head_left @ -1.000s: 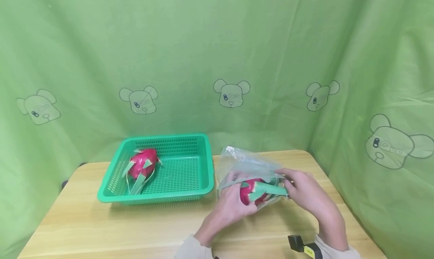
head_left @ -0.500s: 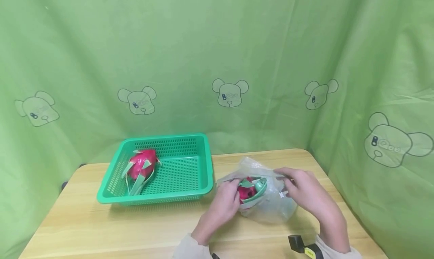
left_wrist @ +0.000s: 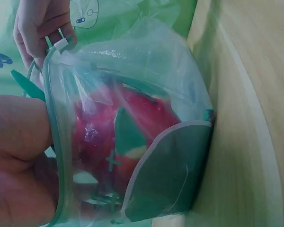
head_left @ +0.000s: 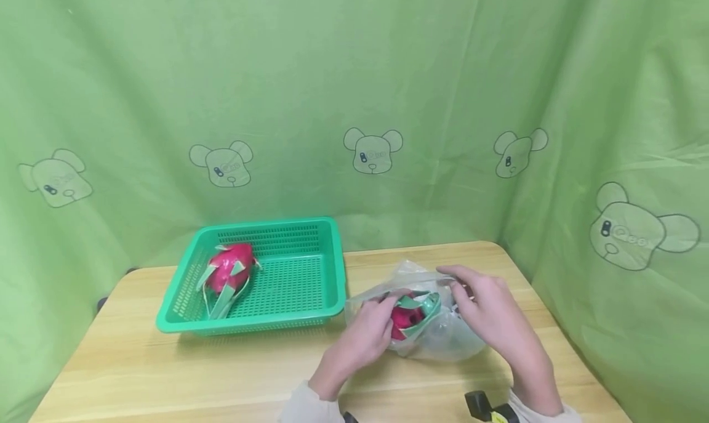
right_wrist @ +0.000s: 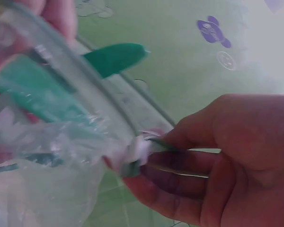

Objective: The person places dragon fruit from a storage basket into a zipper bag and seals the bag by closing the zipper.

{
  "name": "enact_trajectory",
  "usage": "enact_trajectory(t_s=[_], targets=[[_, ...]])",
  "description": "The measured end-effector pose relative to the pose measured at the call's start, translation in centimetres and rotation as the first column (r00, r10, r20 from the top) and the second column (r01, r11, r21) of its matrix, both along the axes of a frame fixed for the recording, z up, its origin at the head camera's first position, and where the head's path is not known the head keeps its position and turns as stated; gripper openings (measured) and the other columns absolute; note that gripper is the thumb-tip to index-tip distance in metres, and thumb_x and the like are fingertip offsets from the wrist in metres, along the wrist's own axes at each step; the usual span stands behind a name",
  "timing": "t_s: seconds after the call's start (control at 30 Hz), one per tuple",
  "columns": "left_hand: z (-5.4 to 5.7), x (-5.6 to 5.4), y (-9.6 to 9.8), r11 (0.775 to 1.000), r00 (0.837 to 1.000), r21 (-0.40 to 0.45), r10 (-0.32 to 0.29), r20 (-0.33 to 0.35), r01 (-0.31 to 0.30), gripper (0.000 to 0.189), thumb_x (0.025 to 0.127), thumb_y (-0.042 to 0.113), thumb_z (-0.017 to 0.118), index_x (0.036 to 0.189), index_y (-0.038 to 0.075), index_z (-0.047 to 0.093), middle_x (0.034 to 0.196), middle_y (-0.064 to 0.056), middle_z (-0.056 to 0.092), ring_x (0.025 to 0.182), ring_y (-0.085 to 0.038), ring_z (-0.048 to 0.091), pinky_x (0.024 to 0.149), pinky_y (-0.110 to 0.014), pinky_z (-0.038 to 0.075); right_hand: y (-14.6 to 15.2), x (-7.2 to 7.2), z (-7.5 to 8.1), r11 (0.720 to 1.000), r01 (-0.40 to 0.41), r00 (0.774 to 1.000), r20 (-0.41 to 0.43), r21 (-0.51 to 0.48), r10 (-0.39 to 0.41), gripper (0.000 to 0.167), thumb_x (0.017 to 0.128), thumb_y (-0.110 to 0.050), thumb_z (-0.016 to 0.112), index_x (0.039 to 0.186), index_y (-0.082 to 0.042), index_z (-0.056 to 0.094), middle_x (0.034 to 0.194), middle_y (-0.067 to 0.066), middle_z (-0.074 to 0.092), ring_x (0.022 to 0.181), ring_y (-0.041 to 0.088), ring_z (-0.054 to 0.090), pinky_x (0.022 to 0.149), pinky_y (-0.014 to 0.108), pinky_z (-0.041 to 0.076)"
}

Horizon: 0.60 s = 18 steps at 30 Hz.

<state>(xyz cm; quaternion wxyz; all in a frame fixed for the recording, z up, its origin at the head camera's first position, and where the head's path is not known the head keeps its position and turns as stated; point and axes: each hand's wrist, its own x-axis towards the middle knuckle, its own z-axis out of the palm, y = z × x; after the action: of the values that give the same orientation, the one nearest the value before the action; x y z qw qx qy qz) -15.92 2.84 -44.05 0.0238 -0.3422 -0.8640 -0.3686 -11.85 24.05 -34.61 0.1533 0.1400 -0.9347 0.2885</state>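
Note:
A clear zip bag (head_left: 454, 342) stands on the table's right side with its mouth spread toward me. Inside it sits a pink dragon fruit (head_left: 404, 322) with green leaf-like scales; one scale (left_wrist: 27, 85) pokes out past the zip edge in the left wrist view. My left hand (head_left: 365, 332) grips the bag at the left of its mouth, beside the fruit; some of its fingertips are hidden. With thumb and fingers my right hand (head_left: 488, 303) pinches the right end of the zip, at the white slider (right_wrist: 141, 149).
Left of the bag stands a green plastic basket (head_left: 336, 275) with perforated sides. A second dragon fruit (head_left: 229, 268) lies in its left part. Green curtains (head_left: 288, 103) hang behind and beside the wooden table (head_left: 221, 374).
The dragon fruit has gone deeper into the bag, and the bag has tipped and slumped toward me. My left hand has shifted from the fruit to the bag's mouth; the right keeps its hold.

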Motion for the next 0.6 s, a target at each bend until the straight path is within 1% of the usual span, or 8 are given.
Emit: enact_trajectory(t_s=[0.1,0.17,0.33,0.37,0.43,0.47,0.53,0.6], targets=[[0.1,-0.1,0.0,1.000,1.000,-0.015,-0.021,0.008,0.021,0.047,0.105,0.000,0.048,0.149,0.016,0.051,0.130,-0.008,0.065,0.092,-0.006,0.067,0.077,-0.015,0.055,-0.2,0.1,-0.4,1.000,0.001,1.000,-0.018,-0.006,-0.001,0.030,0.101,0.000,0.054,0.126,-0.002,0.069,0.101,0.012,0.076,0.053,0.005,0.052,0.043,0.025,0.043],[0.3,0.0,-0.1,0.998,1.000,-0.060,-0.003,-0.001,0.003,0.047,0.105,0.004,0.049,0.151,0.015,0.049,0.129,-0.007,0.066,0.097,-0.007,0.066,0.082,-0.019,0.055,-0.2,0.2,-0.6,1.000,0.002,1.000,-0.016,-0.010,-0.002,0.030,0.102,-0.001,0.053,0.127,-0.002,0.069,0.099,0.011,0.076,0.047,0.004,0.046,0.043,0.025,0.043],[1.1,0.8,-0.7,0.988,0.998,-0.145,0.058,-0.001,-0.057,0.053,0.103,0.010,0.056,0.154,0.006,0.043,0.130,-0.013,0.067,0.113,-0.019,0.066,0.094,-0.032,0.056,0.1,0.3,-0.6,1.000,0.022,1.000,-0.003,-0.007,-0.022,0.031,0.104,-0.003,0.050,0.130,-0.003,0.066,0.109,0.012,0.076,0.050,0.005,0.047,0.047,0.026,0.044],[1.3,1.1,-0.8,0.985,0.998,-0.159,0.066,-0.010,-0.067,0.053,0.103,0.012,0.056,0.154,0.006,0.043,0.132,-0.014,0.065,0.117,-0.022,0.065,0.097,-0.035,0.056,0.3,0.3,-0.6,1.000,0.029,1.000,-0.001,-0.003,-0.029,0.031,0.104,-0.003,0.050,0.130,-0.003,0.066,0.110,0.012,0.076,0.051,0.005,0.046,0.048,0.026,0.044],[2.0,1.6,-1.2,0.980,0.995,-0.179,0.071,-0.067,-0.082,0.051,0.102,0.014,0.059,0.152,0.007,0.047,0.136,-0.014,0.063,0.123,-0.026,0.062,0.102,-0.038,0.053,0.5,0.3,-0.6,0.999,0.042,0.999,-0.007,0.011,-0.042,0.031,0.104,-0.004,0.050,0.130,-0.003,0.067,0.110,0.011,0.076,0.051,0.006,0.045,0.049,0.026,0.043],[2.5,1.9,-1.4,0.982,0.992,-0.168,0.075,-0.098,-0.091,0.049,0.101,0.013,0.061,0.149,0.007,0.051,0.136,-0.013,0.064,0.123,-0.026,0.063,0.101,-0.038,0.054,0.6,0.2,-0.6,0.999,0.046,0.999,-0.008,0.014,-0.045,0.031,0.104,-0.003,0.050,0.130,-0.003,0.067,0.109,0.011,0.076,0.051,0.006,0.044,0.049,0.026,0.043],[3.3,2.3,-2.1,0.987,0.983,-0.110,0.101,-0.155,-0.119,0.038,0.099,0.010,0.065,0.137,0.008,0.062,0.126,-0.010,0.069,0.112,-0.021,0.067,0.093,-0.031,0.057,0.8,0.2,-0.7,0.999,0.050,0.999,-0.012,0.020,-0.050,0.031,0.104,-0.003,0.050,0.130,-0.003,0.067,0.109,0.011,0.076,0.050,0.005,0.042,0.047,0.026,0.041],[3.9,2.4,-2.8,0.983,0.960,-0.027,0.169,-0.222,-0.179,0.029,0.095,0.007,0.069,0.124,0.008,0.070,0.114,-0.005,0.072,0.102,-0.017,0.068,0.085,-0.026,0.058,0.8,0.1,-0.7,0.999,0.049,0.999,-0.016,0.021,-0.048,0.031,0.104,-0.003,0.050,0.130,-0.003,0.067,0.109,0.012,0.076,0.048,0.005,0.042,0.046,0.026,0.041]])
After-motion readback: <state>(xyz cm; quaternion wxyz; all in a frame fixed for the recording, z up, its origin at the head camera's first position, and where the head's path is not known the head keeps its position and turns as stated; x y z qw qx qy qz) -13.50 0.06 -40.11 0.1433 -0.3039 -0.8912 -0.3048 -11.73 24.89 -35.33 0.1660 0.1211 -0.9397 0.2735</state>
